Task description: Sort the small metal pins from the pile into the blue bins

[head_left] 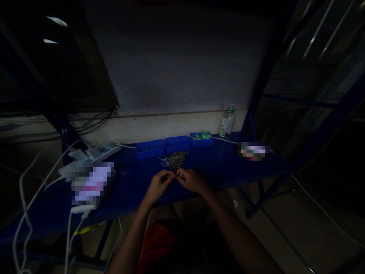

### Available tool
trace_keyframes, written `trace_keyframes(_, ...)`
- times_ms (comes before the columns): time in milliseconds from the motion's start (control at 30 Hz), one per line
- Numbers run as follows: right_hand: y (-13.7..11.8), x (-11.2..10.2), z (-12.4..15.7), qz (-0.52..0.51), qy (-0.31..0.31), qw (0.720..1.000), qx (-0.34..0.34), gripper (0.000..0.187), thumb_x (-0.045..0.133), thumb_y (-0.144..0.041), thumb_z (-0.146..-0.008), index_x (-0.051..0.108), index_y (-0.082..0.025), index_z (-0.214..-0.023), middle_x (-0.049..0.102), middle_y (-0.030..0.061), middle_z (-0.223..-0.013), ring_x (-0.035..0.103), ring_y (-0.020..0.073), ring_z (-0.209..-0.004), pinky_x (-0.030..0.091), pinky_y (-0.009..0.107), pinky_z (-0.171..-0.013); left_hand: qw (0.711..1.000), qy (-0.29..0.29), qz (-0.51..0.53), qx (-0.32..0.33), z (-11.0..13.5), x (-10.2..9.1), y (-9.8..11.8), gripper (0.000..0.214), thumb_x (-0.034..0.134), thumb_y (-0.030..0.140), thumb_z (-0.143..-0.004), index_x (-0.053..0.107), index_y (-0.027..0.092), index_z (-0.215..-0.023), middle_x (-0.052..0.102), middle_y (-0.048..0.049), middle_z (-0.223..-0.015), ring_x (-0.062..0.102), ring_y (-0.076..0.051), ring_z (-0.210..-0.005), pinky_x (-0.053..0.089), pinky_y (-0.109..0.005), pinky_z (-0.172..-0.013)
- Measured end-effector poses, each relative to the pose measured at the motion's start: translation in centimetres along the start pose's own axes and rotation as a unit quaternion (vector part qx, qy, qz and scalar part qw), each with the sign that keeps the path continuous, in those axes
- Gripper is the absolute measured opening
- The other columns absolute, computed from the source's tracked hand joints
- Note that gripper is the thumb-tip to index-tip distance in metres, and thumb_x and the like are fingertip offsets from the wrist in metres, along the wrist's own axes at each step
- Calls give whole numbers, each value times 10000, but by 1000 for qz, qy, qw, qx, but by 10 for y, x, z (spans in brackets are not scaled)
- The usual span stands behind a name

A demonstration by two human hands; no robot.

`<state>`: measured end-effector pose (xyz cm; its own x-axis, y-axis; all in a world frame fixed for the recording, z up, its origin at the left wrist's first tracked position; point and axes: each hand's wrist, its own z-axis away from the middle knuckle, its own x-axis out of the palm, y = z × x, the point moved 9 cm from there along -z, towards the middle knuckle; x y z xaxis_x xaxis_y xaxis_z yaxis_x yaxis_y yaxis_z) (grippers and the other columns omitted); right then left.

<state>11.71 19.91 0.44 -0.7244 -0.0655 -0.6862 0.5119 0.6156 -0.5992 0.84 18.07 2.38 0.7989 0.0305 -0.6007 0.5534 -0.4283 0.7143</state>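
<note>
Both hands meet fingertip to fingertip just in front of a heap of small brass-coloured parts with thin silvery pins (177,159) on the blue table. My left hand (159,183) pinches thumb against forefinger. Opposite it, my right hand (189,179) is closed in a similar pinch, its tips almost touching the left ones. Whatever sits between the fingers is too small and dark to make out. Behind the heap stand three blue bins: the left bin (149,153) holds thin silvery pieces, the middle bin (177,147) a few small bits, the right bin (201,142) green clear plastic.
A clear bottle (227,122) stands by the wall at the back right. A white power strip (107,151) with plugs and loose cables lies at the left. Two blurred-out objects rest on the blue table (129,186), one near each end. Blue metal posts frame both sides.
</note>
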Motion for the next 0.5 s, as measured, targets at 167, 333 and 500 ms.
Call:
trace_keyframes(167, -3, 0, 0, 13, -13, 1000, -3, 101, 524, -167, -778, 562, -208, -861, 602, -21, -693, 549, 107, -634, 348, 195, -588, 1000, -14, 6, 11, 0, 3, 1, 255, 526, 392, -784, 644, 170, -827, 624, -44, -817, 570, -170, -784, 435, -274, -734)
trace_keyframes(333, -2, -1, 1, 14, -6, 1000, -4, 103, 521, -174, -781, 564, -211, -866, 603, -20, -694, 547, 108, -642, 343, 198, -592, 1000, -18, 6, 6, 0, 3, 1, 263, 523, 392, -789, 647, 167, -845, 622, -44, -811, 570, -168, -775, 435, -278, -730)
trace_keyframes(500, -1, 0, 0, 9, -8, 1000, 3, 113, 526, -163, -773, 568, -212, -865, 609, -20, -704, 551, 110, -642, 344, 200, -586, 1000, -23, 6, 6, 1, 4, 2, 258, 525, 381, -787, 650, 169, -866, 628, -51, -828, 570, -172, -789, 435, -280, -735)
